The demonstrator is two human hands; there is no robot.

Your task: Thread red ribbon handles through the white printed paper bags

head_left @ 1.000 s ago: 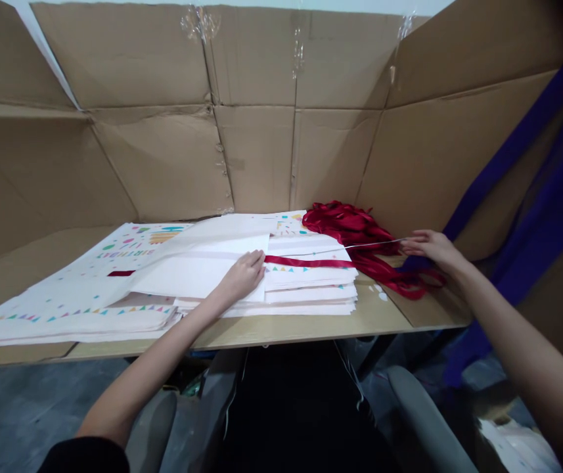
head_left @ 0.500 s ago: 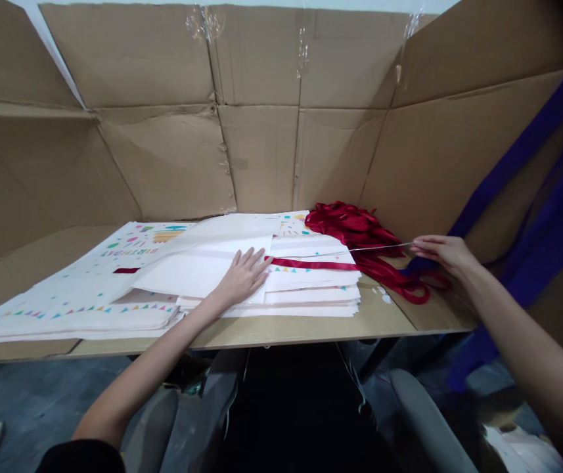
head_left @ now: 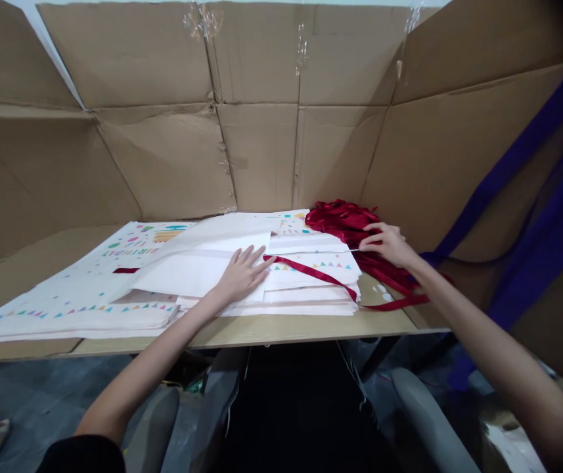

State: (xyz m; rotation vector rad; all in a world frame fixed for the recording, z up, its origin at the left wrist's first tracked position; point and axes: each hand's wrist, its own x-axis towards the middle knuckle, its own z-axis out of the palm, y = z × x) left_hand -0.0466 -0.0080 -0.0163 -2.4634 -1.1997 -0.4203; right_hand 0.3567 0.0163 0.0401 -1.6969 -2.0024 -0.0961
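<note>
My left hand (head_left: 242, 274) lies flat with fingers spread on white printed sheets, pressing the folded-over white flap (head_left: 197, 263). Its thumb rests at the end of a narrow red ribbon (head_left: 311, 270) that crosses the stack (head_left: 311, 305) and hangs over its right edge. My right hand (head_left: 384, 244) is at the stack's right end, thumb and fingers pinched on a thin pale strip (head_left: 353, 250) that runs left across the top sheet. Behind this hand a heap of red ribbon (head_left: 340, 217) lies partly hidden.
Printed white sheets with coloured triangles (head_left: 79, 289) spread over the left of the table. Cardboard walls (head_left: 261, 151) enclose the back and sides. Purple ribbons (head_left: 527, 217) hang at the right. The table's front edge (head_left: 261, 340) runs close to my lap, between grey chair arms (head_left: 424, 414).
My right hand has moved left, from beyond the ribbon heap to the stack's right end, still pinching the thin strip. The red ribbon across the stack has slackened and curved down. My left hand stays put.
</note>
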